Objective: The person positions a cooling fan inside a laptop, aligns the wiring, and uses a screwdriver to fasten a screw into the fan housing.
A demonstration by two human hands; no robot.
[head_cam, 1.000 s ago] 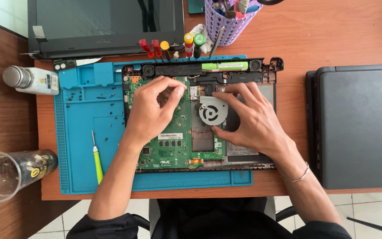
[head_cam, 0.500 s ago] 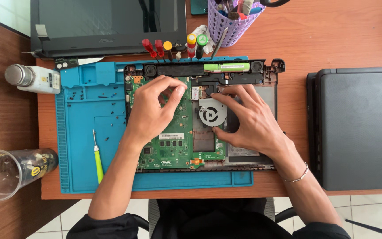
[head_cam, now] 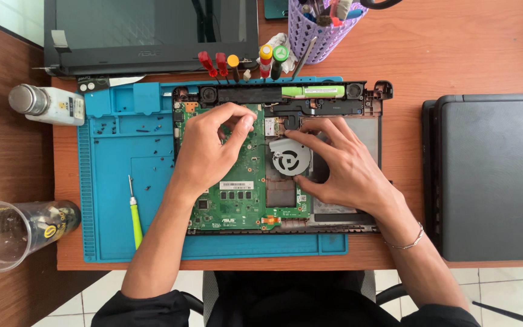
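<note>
Left hand (head_cam: pixel 207 151) pinched at the upper edge of the green laptop circuit board (head_cam: pixel 237 194); right hand (head_cam: pixel 346 169) spread, fingertips around the grey round cooling fan (head_cam: pixel 290 157); best practice: lift evenly, fingers off components, inside the black plastic laptop base (head_cam: pixel 370 97).

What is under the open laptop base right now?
The laptop base lies on a blue mat, which lies on the table. The left hand and right hand cover parts of the green board.
</note>
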